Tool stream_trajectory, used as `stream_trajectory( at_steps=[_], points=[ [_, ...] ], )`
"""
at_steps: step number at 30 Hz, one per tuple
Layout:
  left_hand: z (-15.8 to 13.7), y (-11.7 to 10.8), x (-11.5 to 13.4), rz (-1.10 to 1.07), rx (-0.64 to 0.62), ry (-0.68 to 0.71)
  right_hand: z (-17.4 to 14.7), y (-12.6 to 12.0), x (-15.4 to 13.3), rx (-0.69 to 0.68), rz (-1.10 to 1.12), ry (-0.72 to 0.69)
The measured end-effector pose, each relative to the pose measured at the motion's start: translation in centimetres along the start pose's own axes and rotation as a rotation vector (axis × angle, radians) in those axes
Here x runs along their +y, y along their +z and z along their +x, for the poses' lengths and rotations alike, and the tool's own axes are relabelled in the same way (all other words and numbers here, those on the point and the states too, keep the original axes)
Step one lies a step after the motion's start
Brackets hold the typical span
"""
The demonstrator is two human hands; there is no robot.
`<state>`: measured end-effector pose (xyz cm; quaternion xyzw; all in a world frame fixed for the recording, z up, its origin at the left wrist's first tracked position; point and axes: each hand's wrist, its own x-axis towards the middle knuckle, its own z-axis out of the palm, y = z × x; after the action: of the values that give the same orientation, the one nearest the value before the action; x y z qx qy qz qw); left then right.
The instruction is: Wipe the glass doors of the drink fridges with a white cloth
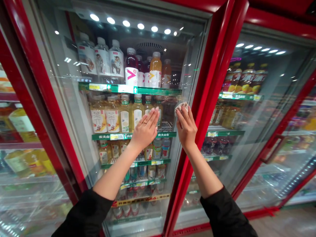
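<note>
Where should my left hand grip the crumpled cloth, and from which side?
Probably pinch the upper-left folds of the cloth, coming from the left: they look bunched and stick out past the fingertips of the right hand, which cover the lower part. Your left hand is already on that side.

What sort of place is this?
Probably a shop's chilled drinks section: there's a red-framed glass door, rows of bottled drinks behind it, and green shelf strips carrying labels.

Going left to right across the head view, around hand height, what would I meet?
Yellow-green bottle, white-and-yellow-labelled bottles, left hand, right hand with a crumpled cloth, red door handle.
</note>
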<state>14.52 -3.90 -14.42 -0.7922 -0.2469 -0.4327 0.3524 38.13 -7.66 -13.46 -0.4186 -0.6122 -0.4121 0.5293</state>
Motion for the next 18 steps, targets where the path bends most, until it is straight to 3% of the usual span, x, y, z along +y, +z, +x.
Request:
stream_trajectory(
  at_steps=[3, 7, 10, 14, 18],
  points=[
    [0.1, -0.2, 0.1, -0.004, -0.052, 0.006, -0.5, 0.4, -1.1, -0.065, 0.014, -0.018],
    [0.0, -0.8, 0.1, 0.014, -0.067, 0.021, 2.2, 0.5, -1.1, -0.121, 0.074, -0.108],
    [-0.5, -1.8, -0.3, 0.051, -0.012, 0.037, 3.2, 0.3, -1.1, -0.074, 0.091, -0.099],
    [-1.7, -3.1, -2.0, 0.153, 0.103, 0.004, 1.8, 0.7, -3.1, 0.051, 0.124, -0.112],
    [-3.2, -3.9, -4.1, 0.188, 0.137, -0.064, 2.2, 1.7, -6.1, -0.067, 0.173, -0.197]
  ],
)
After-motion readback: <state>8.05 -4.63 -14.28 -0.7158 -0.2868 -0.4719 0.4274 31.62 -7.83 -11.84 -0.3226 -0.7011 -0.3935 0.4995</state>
